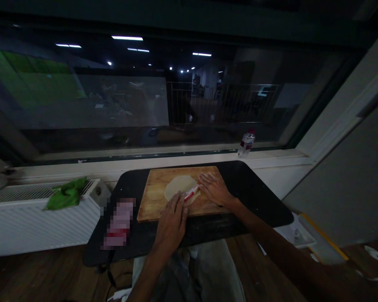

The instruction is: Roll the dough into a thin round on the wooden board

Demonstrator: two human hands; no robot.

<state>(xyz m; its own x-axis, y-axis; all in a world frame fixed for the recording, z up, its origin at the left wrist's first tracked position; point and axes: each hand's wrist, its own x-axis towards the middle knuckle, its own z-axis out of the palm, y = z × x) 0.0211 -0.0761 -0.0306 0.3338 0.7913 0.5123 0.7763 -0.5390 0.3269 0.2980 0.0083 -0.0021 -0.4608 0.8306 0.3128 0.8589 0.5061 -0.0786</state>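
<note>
Here, a pale, thin, roughly round sheet of dough (178,184) lies on a smooth, rectangular, light-brown wooden board (149,203), near its middle. A slim, white cylindrical rod with red markings (191,193) rests aslant across the dough's right part; in this dim light its material is hard to tell. The left hand (172,216) lies over the rod's near end, fingers stretched out and held together rather than curled round it. The right hand (214,189) covers the far end, also uncurled, its fingers slightly spread and dusted whitish. Beneath the board is a dark, matte tabletop with rounded corners (256,201). On the white windowsill (271,157) stands a clear plastic bottle with a red cap (246,144), and a crumpled, soft green cloth (67,195) drapes over the ribbed white metal radiator (47,228).
</note>
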